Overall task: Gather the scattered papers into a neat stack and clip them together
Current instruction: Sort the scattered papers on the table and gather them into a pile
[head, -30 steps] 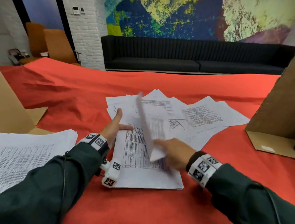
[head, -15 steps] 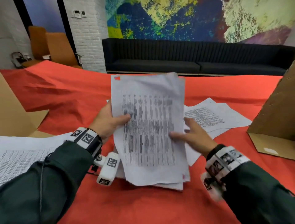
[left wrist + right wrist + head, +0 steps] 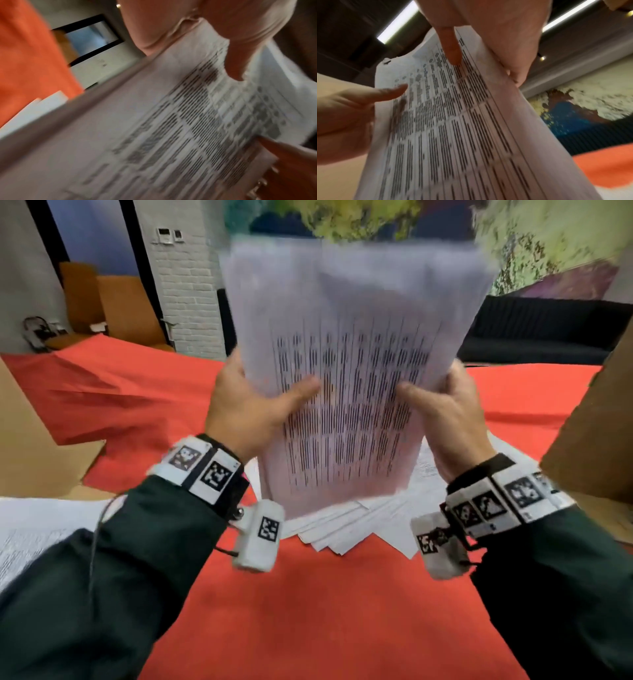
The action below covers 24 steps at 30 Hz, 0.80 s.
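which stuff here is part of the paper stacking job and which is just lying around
Part of the job:
- held sheaf of papers, gripped by left hand and right hand
- loose papers on the red cloth

Just lying about:
- cardboard box
- separate paper pile
- black sofa
- red cloth

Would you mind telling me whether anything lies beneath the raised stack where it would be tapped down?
Yes. Loose sheets lie fanned on the red cloth directly under the stack that the left hand and right hand hold.
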Each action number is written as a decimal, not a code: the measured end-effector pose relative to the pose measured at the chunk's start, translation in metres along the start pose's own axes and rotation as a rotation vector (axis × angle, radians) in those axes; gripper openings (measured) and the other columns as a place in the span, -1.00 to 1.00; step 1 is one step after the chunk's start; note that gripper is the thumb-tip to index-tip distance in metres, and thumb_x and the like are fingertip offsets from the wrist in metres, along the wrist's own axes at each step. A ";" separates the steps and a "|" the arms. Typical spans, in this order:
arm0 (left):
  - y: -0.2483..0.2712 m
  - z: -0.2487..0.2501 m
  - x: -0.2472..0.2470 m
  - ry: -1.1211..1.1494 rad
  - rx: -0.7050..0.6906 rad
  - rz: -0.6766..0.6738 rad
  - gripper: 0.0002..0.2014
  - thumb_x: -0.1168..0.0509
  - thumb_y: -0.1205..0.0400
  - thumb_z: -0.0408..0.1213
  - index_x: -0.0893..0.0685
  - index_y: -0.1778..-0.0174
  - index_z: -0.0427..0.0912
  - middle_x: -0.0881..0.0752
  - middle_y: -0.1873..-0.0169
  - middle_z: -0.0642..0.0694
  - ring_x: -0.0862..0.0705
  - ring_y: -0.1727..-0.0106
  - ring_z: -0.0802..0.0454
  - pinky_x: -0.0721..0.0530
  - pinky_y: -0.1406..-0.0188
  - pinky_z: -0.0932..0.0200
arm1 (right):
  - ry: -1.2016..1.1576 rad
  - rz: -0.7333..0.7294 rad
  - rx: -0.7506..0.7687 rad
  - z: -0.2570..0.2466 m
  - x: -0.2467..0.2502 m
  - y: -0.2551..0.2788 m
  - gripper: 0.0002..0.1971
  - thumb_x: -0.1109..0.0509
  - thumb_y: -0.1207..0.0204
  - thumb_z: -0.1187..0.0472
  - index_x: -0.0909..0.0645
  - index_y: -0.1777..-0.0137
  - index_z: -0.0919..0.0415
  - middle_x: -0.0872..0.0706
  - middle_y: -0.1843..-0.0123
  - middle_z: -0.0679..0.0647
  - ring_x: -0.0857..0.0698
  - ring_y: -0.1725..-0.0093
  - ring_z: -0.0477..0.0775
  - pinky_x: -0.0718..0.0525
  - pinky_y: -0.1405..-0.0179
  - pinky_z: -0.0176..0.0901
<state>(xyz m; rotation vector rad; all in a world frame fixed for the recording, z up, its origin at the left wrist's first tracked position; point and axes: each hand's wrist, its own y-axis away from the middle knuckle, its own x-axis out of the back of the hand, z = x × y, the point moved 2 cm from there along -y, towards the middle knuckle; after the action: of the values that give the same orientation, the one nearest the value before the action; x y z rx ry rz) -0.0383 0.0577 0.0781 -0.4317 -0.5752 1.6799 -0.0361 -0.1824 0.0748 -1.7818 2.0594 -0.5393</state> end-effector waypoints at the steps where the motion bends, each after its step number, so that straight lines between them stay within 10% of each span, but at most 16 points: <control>1: 0.010 -0.020 -0.001 0.094 0.084 0.000 -0.36 -0.74 -0.31 -0.12 -0.74 -0.28 -0.25 -0.89 -0.04 0.05 -0.85 -0.14 0.08 -0.79 -0.23 0.05 | 0.031 0.004 -0.052 0.015 -0.002 0.008 -0.50 -0.50 -0.34 0.26 -0.59 -0.31 0.26 -0.83 -0.16 0.14 -0.83 -0.12 0.12 -0.81 -0.08 0.08; 5: 0.029 -0.050 -0.005 0.136 0.222 0.076 -0.65 -0.68 -0.32 -0.15 -0.86 0.01 -0.13 -0.90 0.01 -0.10 -0.87 -0.06 -0.15 -0.77 -0.25 -0.33 | 0.143 0.042 -0.065 0.043 -0.008 0.025 -0.73 -0.39 -0.42 0.27 -0.68 -0.13 0.13 -0.84 -0.04 0.07 -0.81 -0.01 0.11 -0.77 -0.03 0.15; 9: 0.026 -0.037 -0.006 0.200 0.156 0.082 -0.59 -0.66 -0.37 -0.09 -0.82 -0.09 -0.12 -0.89 -0.03 -0.12 -0.87 -0.09 -0.15 -0.81 -0.16 -0.17 | 0.096 0.148 -0.015 0.045 -0.006 0.021 -0.82 -0.30 -0.44 0.26 -0.51 0.04 -0.03 -0.70 0.12 0.12 -0.65 0.13 0.13 -0.67 0.09 0.27; 14: 0.055 -0.084 -0.009 0.014 0.361 -0.025 -0.74 -0.62 -0.45 -0.30 -0.82 -0.04 -0.14 -0.88 0.00 -0.21 -0.86 -0.08 -0.23 -0.77 -0.23 -0.32 | 0.162 0.102 -0.270 0.079 -0.007 0.038 -0.68 -0.26 -0.36 0.34 -0.73 -0.05 0.11 -0.85 -0.02 -0.02 -0.80 -0.10 0.10 -0.74 -0.24 0.29; 19: 0.043 -0.068 0.006 -0.104 0.299 0.026 -0.84 -0.50 -0.61 -0.43 -0.77 0.02 -0.06 -0.82 0.17 0.07 -0.78 0.17 0.16 -0.74 0.08 0.25 | 0.263 0.017 -0.168 0.079 -0.005 0.034 -0.80 -0.33 -0.47 0.45 -0.69 0.03 0.19 -0.86 0.12 0.07 -0.82 0.12 0.15 -0.81 0.00 0.29; 24: 0.010 -0.049 0.099 -0.226 0.304 0.116 -0.86 -0.53 -0.59 -0.41 -0.78 0.04 -0.09 -0.83 0.11 -0.07 -0.79 0.08 -0.06 -0.77 -0.07 0.04 | 0.294 -0.167 -0.202 0.070 -0.013 0.026 -0.74 -0.32 -0.54 0.63 -0.59 0.21 0.26 -0.84 0.20 0.29 -0.80 0.40 0.28 -0.74 0.15 0.28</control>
<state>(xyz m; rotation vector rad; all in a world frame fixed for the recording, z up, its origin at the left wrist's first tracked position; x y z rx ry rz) -0.0363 0.1601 0.0361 -0.0564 -0.4542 1.9060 -0.0213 -0.1694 0.0012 -2.1145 2.2369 -0.6994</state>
